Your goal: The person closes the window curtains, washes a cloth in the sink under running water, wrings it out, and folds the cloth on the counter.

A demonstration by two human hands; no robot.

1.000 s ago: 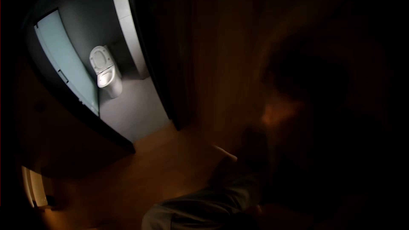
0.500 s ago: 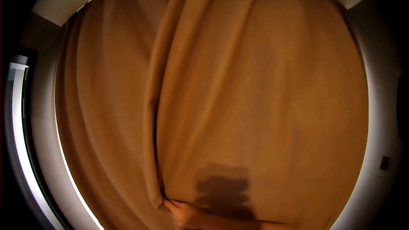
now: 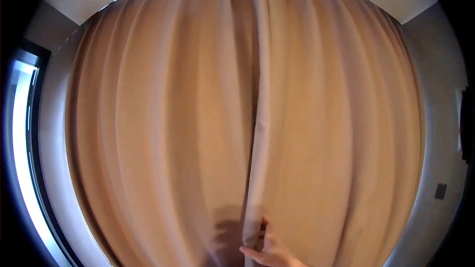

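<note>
Two tan curtain panels fill most of the view. The left panel (image 3: 143, 133) and the right panel (image 3: 307, 133) meet along a near-vertical line at the middle, where the right panel's pale folded edge (image 3: 261, 123) lies beside a dark seam. Low on that edge is my right hand (image 3: 271, 253), reaching in from the bottom right. Its thumb points left across the bottom of the fold and its fingers are raised and apart, with fabric close to or touching them. A firm grip does not show. My left hand is out of view.
A bright narrow opening in a dark frame (image 3: 30, 59) stands at far left. Grey walls (image 3: 435, 69) flank the curtains. On the right wall is a small dark plate (image 3: 440, 191). Light shows along the curtain top, and a dark shadow falls on the left panel's lower part.
The curtain edge, earlier pinched by my right hand and drawn left, now hangs straighter near the middle. My hand is farther right with its fingers apart. The view is brighter.
</note>
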